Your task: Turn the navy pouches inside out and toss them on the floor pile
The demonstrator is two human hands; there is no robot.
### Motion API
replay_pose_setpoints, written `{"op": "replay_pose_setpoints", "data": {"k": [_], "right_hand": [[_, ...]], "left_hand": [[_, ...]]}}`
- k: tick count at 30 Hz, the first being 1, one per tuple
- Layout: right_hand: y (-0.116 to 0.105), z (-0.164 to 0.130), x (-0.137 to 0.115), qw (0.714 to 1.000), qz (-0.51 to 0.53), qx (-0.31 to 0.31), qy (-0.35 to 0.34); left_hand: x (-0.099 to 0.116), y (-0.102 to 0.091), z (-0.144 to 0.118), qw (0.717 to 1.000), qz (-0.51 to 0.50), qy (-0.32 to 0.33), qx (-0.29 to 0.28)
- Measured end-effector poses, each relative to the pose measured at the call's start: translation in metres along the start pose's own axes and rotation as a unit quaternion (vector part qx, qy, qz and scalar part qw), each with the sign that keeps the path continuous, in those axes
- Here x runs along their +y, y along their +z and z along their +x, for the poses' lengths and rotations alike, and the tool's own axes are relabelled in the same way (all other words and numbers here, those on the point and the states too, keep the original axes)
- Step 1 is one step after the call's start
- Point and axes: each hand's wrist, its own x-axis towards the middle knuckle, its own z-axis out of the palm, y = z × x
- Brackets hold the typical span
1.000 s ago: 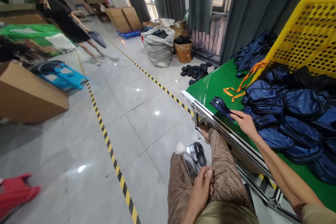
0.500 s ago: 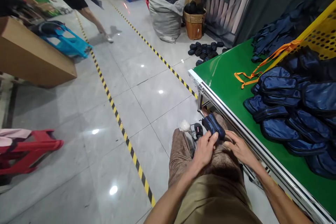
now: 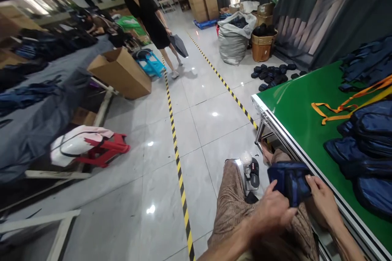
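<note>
Head view. I see both hands low in frame, at about 5 o'clock, over my lap. My left hand (image 3: 271,212) and my right hand (image 3: 321,202) are each closed on a small navy pouch (image 3: 289,181); the left grips its near left edge, the right its right edge, thumb on top. The pouch sits above my knees, just off the near rim of the green tabletop (image 3: 294,106), not resting on it.

On the tabletop, at 3 o'clock, lies a heap of navy pouches (image 3: 364,151), with an orange strap (image 3: 337,108) trailing beside it toward 2 o'clock. A further dark blue pile (image 3: 366,63) sits at the tabletop's far end.

On the floor between my feet, at 6 o'clock, stands a small device with a white round top (image 3: 246,159); detail too blurred to tell more. A yellow-black floor tape line (image 3: 176,151) runs from 12 to 6 o'clock.

At 11 o'clock another person in black (image 3: 151,16) stands beside a cardboard box (image 3: 121,73). A red stool (image 3: 107,151) lies at 9 o'clock. A grey sack (image 3: 232,40) and a basket (image 3: 261,45) are at 1 o'clock.
</note>
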Motion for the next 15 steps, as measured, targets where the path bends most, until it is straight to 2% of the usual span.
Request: {"op": "replay_pose_setpoints", "data": {"k": [2,5,7,9,11,13,14,15], "right_hand": [[-0.007,0.001,0.005,0.999,-0.020,-0.029,-0.012],[-0.009,-0.010,-0.012,0.998,-0.039,-0.031,-0.042],[-0.007,-0.019,-0.035,0.997,-0.065,-0.006,-0.040],[-0.005,-0.026,-0.060,0.994,-0.096,0.042,-0.036],[0.000,-0.033,-0.083,0.989,-0.101,0.086,-0.057],[0.006,-0.040,-0.104,0.981,-0.094,0.124,-0.113],[0.012,-0.043,-0.113,0.973,-0.094,0.140,-0.160],[0.018,-0.047,-0.122,0.959,-0.095,0.143,-0.225]], "left_hand": [[-0.004,0.008,0.001,0.994,0.086,0.064,-0.038],[-0.005,0.010,0.007,0.975,0.190,0.105,-0.050],[-0.003,0.005,0.011,0.969,0.207,0.125,-0.055],[0.000,-0.004,0.011,0.975,0.163,0.132,-0.070],[0.004,-0.015,0.007,0.993,0.062,0.088,-0.055],[0.009,-0.027,0.000,0.996,-0.081,-0.034,0.026],[0.013,-0.033,-0.005,0.978,-0.156,-0.108,0.092],[0.016,-0.039,-0.009,0.945,-0.222,-0.175,0.166]]}}
